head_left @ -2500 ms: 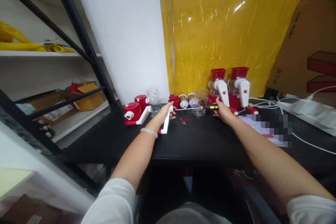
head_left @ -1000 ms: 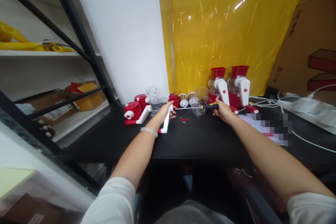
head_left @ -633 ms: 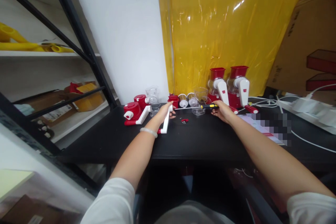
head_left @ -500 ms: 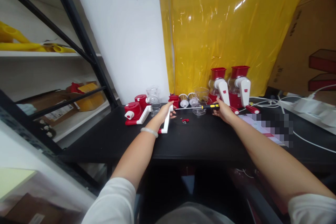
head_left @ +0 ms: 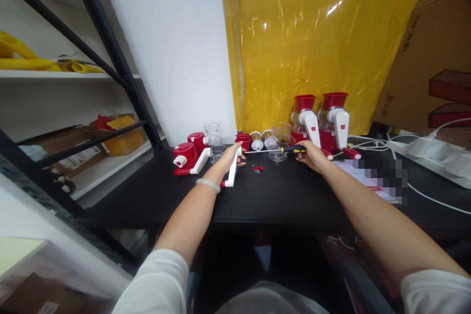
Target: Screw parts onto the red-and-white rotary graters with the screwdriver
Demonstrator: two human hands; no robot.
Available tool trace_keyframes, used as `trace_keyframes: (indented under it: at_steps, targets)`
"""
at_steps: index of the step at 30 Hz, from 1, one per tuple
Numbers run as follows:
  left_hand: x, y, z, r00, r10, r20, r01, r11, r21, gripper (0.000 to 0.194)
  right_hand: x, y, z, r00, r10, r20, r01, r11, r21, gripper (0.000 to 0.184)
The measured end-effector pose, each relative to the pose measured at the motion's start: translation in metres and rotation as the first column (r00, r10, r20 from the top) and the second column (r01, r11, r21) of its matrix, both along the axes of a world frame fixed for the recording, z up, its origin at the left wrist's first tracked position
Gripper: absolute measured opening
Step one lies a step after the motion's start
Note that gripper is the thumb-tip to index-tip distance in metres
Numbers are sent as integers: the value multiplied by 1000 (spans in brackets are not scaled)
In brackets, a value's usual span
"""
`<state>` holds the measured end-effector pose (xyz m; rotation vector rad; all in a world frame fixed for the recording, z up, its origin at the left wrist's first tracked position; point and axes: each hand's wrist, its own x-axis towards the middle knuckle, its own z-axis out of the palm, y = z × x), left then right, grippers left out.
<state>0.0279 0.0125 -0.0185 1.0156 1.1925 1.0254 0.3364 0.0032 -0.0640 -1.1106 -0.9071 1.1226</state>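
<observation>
My left hand (head_left: 231, 156) is closed around the top of a white crank handle (head_left: 232, 172), whose red grip end points down and to the left. In my right hand (head_left: 312, 155) is a screwdriver (head_left: 293, 149) with a black and yellow grip, its long shaft lying level. The shaft's tip meets the top end of the crank handle. Just below the shaft, a small red part (head_left: 259, 168) and a few tiny screws lie on the black table (head_left: 272, 201). My fingers hide part of the crank handle.
Red crank bases (head_left: 185, 156) and clear plastic parts stand at left. Behind the hands are grater drums (head_left: 256, 140) and a clear hopper (head_left: 281, 133). Two assembled rotary graters (head_left: 335, 122) stand at right, near a pixelated sheet (head_left: 368, 179), cables and a power strip (head_left: 434, 154).
The screwdriver's grip has turned slightly in my right hand. The whole view has shifted a little; my left hand still keeps hold of the crank handle in the same place.
</observation>
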Motion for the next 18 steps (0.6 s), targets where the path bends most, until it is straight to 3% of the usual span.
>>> trace_keyframes:
  at_steps: [3,7,18]
  targets:
    - [0,0,0,1000,-4,-7,4,1000,1,43,2,3,-2,995,-76,60,81,993,-86,28]
    - [-1,1,0,1000,-1,-5,1,1000,-8,42,4,3,-5,985,-78,154,85,996,-40,39]
    - [2,-2,0,1000,-27,-8,27,1000,3,41,-9,-9,5,999,-32,-32,32,999,-24,9]
